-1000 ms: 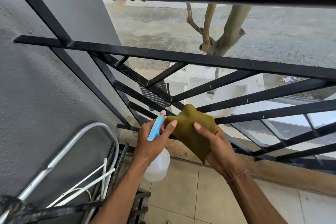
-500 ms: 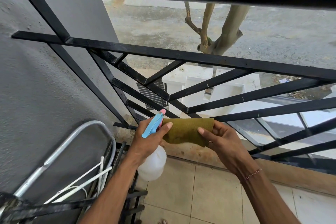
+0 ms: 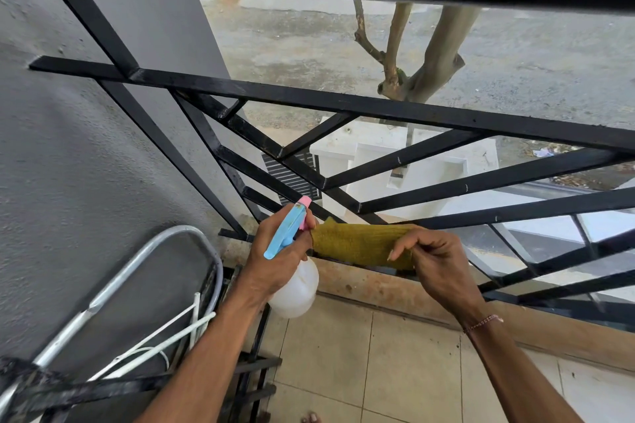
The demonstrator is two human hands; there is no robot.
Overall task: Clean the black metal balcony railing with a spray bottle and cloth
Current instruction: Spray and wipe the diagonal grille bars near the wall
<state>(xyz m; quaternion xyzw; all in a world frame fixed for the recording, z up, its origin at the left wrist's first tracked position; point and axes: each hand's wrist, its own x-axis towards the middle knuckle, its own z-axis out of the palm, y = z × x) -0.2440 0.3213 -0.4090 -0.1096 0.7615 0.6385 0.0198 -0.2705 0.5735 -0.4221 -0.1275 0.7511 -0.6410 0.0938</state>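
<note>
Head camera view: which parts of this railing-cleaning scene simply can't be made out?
- Translucent white spray bottle with blue trigger: liquid level unreadable; neck hidden by the left hand.
- Olive-green cloth: the black metal railing bar behind it is covered.
- Right hand: fingertips tucked behind the cloth.
- Grey metal rack: cut by the left edge.

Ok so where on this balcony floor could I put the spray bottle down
Free: the tiles between your forearms, bordered by the brown ledge under the railing. Crowded: the left corner by the wall, filled with a metal frame and black rack. Both hands are busy: left hand holds the bottle, right hand the cloth.
</note>
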